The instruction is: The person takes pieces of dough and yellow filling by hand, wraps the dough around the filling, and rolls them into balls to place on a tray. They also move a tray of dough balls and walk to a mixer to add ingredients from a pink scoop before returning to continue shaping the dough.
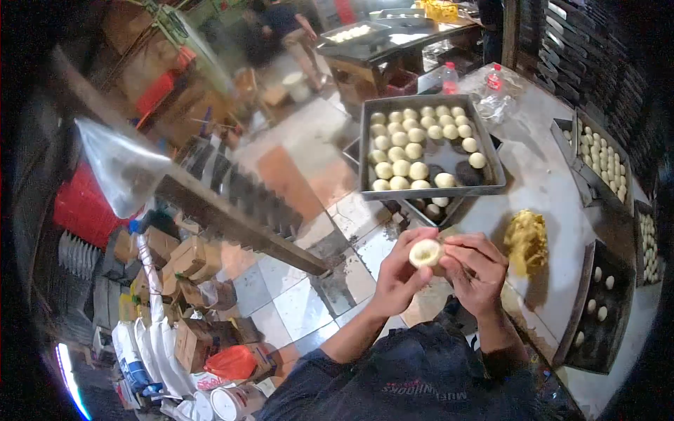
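Note:
A pale dough ball (pixel 426 254) with a hollow pressed into its top is held up in front of my chest. My left hand (pixel 401 272) curls round one side of it, thumb below and fingers behind. On the other side, my right hand (pixel 479 270) pinches its edge between thumb and fingers. Just beyond my hands stands a dark metal tray (pixel 497 168) of round dough balls (pixel 414 150), with gaps toward its near right part. To the right of my right hand, a heap of yellow filling (pixel 528 242) lies on the table (pixel 540 179).
A dark tray (pixel 587 351) with several dough balls stands at the right, near fuller trays (pixel 602 165). Two red-capped bottles (pixel 494 77) sit at the table's far end. A wooden post (pixel 232 217), cardboard boxes (pixel 193 257) and white sacks (pixel 156 351) are at left. A person (pixel 284 24) stands behind.

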The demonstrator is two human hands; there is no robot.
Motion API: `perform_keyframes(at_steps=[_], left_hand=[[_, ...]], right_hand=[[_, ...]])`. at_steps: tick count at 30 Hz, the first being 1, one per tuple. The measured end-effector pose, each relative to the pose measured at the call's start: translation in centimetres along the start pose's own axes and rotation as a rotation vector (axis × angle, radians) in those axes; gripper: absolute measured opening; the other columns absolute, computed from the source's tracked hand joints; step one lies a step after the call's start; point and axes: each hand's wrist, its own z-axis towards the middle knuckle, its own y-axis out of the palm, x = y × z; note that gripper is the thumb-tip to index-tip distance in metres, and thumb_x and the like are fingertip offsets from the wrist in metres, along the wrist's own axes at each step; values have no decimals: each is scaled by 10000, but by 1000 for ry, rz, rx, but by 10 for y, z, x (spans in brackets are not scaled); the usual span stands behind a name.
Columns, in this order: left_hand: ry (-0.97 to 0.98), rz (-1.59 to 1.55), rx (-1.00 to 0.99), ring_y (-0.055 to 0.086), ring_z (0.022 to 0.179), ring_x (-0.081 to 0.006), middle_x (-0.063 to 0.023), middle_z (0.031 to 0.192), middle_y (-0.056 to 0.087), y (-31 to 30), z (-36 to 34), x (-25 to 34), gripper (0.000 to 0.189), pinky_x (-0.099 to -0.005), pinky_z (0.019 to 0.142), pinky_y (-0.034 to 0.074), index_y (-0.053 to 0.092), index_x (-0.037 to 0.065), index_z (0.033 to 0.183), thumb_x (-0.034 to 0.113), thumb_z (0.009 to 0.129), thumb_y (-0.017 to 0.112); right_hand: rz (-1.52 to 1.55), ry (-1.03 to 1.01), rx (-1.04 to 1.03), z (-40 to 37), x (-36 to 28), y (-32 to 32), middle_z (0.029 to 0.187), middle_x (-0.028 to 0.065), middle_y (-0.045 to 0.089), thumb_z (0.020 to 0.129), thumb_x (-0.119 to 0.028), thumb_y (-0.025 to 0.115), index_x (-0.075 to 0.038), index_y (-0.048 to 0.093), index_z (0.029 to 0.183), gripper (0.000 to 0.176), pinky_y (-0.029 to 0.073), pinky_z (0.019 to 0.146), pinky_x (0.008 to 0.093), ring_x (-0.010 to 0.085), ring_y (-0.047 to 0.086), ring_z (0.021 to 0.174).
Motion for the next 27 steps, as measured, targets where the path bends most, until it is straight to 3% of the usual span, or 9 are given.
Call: perform_keyframes(at_steps=[2, 4, 9, 14, 16, 18, 20, 24, 27], left_hand=[[98, 121, 68, 498, 1191, -280, -180, 1308, 494, -18, -24, 13, 389, -386, 991, 397, 574, 34, 1221, 208, 884, 661], [269, 236, 82, 559, 1121, -318, -198, 1248, 541, -28, -43, 15, 352, -403, 965, 422, 596, 42, 1175, 170, 859, 686], [276, 737, 266, 617, 982, -284, -197, 1121, 521, -16, -72, 22, 482, -305, 710, 564, 616, 180, 1257, 66, 798, 706], [49, 557, 178, 507, 1033, -268, -165, 1122, 490, -1, -69, 34, 406, -371, 877, 468, 619, 66, 1193, 180, 812, 698], [78, 29, 81, 459, 1081, -259, -143, 1110, 476, 9, -51, 39, 402, -387, 946, 383, 642, 56, 1119, 346, 841, 652], [-40, -209, -6, 445, 1092, -244, -122, 1108, 456, 24, -54, 22, 484, -388, 961, 349, 620, 53, 1108, 476, 885, 551], [-98, -273, -136, 453, 1079, -246, -127, 1113, 444, 44, -47, 13, 554, -390, 943, 365, 578, 36, 1131, 534, 912, 474], [303, 32, -84, 499, 986, -278, -146, 1091, 481, 131, -9, -11, 351, -378, 850, 409, 555, 40, 1077, 237, 829, 707], [200, 10, -8, 500, 940, -234, -142, 1061, 459, 206, 1, -22, 650, -352, 807, 419, 435, 2, 1208, 196, 717, 814]], right_hand=[[41, 11, -56, -2, -15, 14, 901, 124, 660, 768, -138, 768, 14, 684, 930, 237, 529, 675, 312, 234, 661, 789], [554, 687, -326, -19, -30, 24, 880, 121, 656, 766, -125, 771, 24, 683, 953, 255, 520, 599, 275, 166, 650, 754], [192, 250, -135, -34, -68, 43, 901, 129, 646, 759, -77, 739, 51, 670, 971, 258, 538, 616, 294, 188, 661, 755], [-202, 74, -117, -42, -80, 29, 920, 129, 650, 716, -46, 762, 33, 675, 946, 259, 534, 691, 315, 268, 658, 807], [-147, 31, -71, -40, -79, 8, 898, 118, 654, 717, -21, 753, 10, 685, 939, 234, 523, 671, 303, 247, 645, 757], [-105, 78, 3, -46, -78, -14, 870, 106, 661, 719, -42, 768, -15, 699, 922, 216, 508, 645, 285, 209, 623, 707], [72, 718, 8, -52, -89, -44, 852, 95, 664, 719, -97, 793, -21, 696, 921, 236, 499, 631, 284, 181, 604, 697], [-27, 421, 271, -111, -55, -96, 937, 138, 672, 708, -123, 799, -2, 662, 1025, 366, 519, 689, 282, 219, 647, 798], [-329, 135, 265, -114, -42, -155, 1025, 197, 658, 790, -60, 727, 33, 641, 1003, 248, 532, 734, 325, 272, 666, 874]])
